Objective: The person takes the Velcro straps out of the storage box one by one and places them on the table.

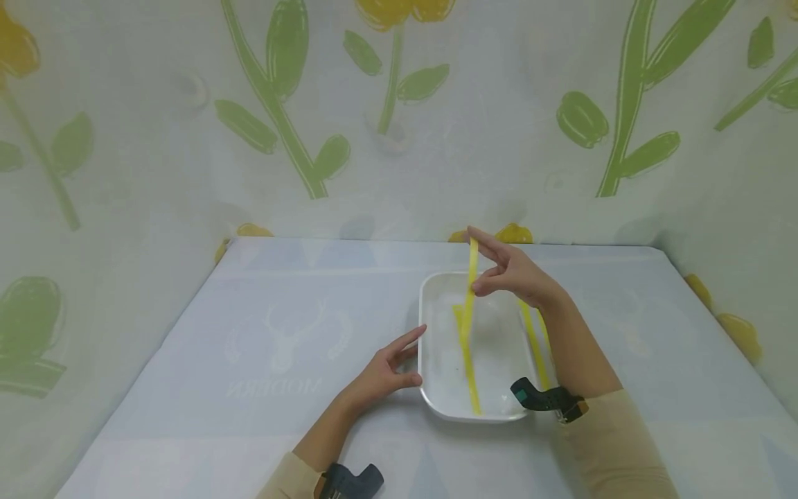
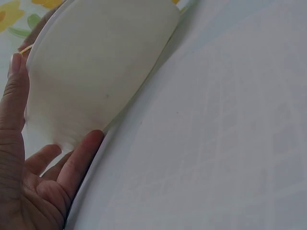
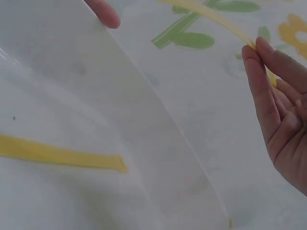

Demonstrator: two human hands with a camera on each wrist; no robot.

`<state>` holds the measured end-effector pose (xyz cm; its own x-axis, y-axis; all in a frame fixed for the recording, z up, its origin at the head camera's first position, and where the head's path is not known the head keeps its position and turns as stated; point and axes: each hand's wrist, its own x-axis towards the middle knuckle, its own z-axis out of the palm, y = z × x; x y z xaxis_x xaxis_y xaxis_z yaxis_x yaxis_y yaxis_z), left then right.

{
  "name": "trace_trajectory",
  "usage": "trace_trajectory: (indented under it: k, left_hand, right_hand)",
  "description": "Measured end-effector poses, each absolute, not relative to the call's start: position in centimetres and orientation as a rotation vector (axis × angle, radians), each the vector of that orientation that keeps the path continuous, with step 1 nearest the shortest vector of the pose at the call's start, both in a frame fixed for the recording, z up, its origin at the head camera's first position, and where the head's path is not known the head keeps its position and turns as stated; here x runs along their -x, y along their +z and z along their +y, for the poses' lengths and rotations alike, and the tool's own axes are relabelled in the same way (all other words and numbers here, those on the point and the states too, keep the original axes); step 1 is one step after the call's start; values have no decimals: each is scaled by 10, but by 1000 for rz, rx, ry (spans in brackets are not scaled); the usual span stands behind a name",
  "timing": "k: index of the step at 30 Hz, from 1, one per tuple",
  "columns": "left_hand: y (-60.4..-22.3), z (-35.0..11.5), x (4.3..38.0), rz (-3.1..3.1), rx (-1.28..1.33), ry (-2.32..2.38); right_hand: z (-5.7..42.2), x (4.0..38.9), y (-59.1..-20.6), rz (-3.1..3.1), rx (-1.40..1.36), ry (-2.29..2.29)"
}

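Observation:
A white rectangular tray [image 1: 505, 346] with rounded corners stands on the table. My right hand [image 1: 514, 276] is raised over its far part, pinching a narrow yellow strip [image 1: 472, 267] between thumb and fingertips. The strip hangs down into the tray, where it overlaps another yellow strip [image 1: 470, 381] lying along the bottom. Further yellow strips [image 1: 534, 350] show at the tray's right side, partly behind my right forearm. At the left rim, my left hand [image 1: 386, 367] rests its spread, fairly straight fingers and thumb against the tray's outer wall [image 2: 105, 62].
The pale table [image 1: 262, 409] carries a faint deer-head print and lettering to the left of the tray. Behind it rises a light backdrop [image 1: 467, 166] with green leaves and yellow flowers. Each wrist wears a dark camera mount [image 1: 542, 398].

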<state>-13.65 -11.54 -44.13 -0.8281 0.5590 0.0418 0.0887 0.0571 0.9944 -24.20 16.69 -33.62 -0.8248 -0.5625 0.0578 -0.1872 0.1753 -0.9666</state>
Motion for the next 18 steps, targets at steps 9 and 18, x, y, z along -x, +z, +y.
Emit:
trace_trajectory:
  k: [9, 18]
  left_hand:
    - [-443, -115, 136, 1981, -658, 1837]
    - [-441, -115, 136, 1970, -665, 1848]
  right_hand:
    - [179, 230, -324, 2120, 721, -1716]
    - [198, 223, -315, 2123, 796, -1708]
